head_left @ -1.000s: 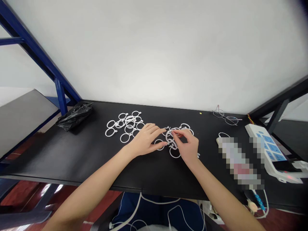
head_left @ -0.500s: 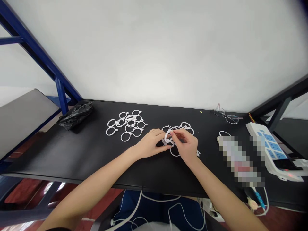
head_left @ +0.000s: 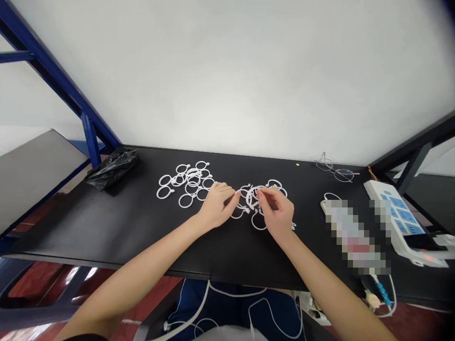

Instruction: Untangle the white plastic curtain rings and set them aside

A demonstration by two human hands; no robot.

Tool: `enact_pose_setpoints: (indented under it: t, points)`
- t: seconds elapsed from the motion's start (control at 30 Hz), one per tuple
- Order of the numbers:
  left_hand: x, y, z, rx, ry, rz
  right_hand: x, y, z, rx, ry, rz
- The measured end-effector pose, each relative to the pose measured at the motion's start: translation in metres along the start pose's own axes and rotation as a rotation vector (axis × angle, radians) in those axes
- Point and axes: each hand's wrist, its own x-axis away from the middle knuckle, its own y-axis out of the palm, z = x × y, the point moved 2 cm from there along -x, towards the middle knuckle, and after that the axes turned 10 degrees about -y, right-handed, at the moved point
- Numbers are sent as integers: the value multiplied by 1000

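Two groups of white plastic rings lie on the black table [head_left: 124, 227]. A spread of closed rings [head_left: 187, 182] sits at centre left; a tangled heap of rings [head_left: 267, 189] sits at centre. My left hand [head_left: 215, 208] and my right hand [head_left: 276, 210] meet over that heap. Both pinch the same white ring [head_left: 250, 198] between fingertips, the left from its left side, the right from its right. The ring is held just above the table. Part of the heap is hidden under my right hand.
A crumpled black plastic bag [head_left: 111, 169] lies at the table's far left. Glasses [head_left: 336, 171] rest at the back right. A blurred object [head_left: 350, 234] and a white power strip [head_left: 400, 220] occupy the right side. Blue frame posts [head_left: 88, 137] rise at left. White cables [head_left: 227, 308] hang below the front edge.
My left hand has drawn in from lying flat on the table to a pinch on the ring. The right hand has lifted the ring slightly and stayed over the heap.
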Motion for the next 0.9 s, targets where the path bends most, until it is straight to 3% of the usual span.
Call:
enact_pose_setpoints:
  t: [0.2, 0.47, 0.67, 0.9]
  points:
    - [-2, -2, -8, 78, -162, 34, 0, 0, 0, 0, 18, -24]
    - [-1, 6, -6, -39, -104, -92, 1, -4, -2, -26, 61, 100]
    - [1, 15, -12, -127, -130, -176, 0, -2, -1, -27, 51, 49]
    - [0, 13, -13, -195, -125, -169, 2, 0, 0, -6, 83, -6]
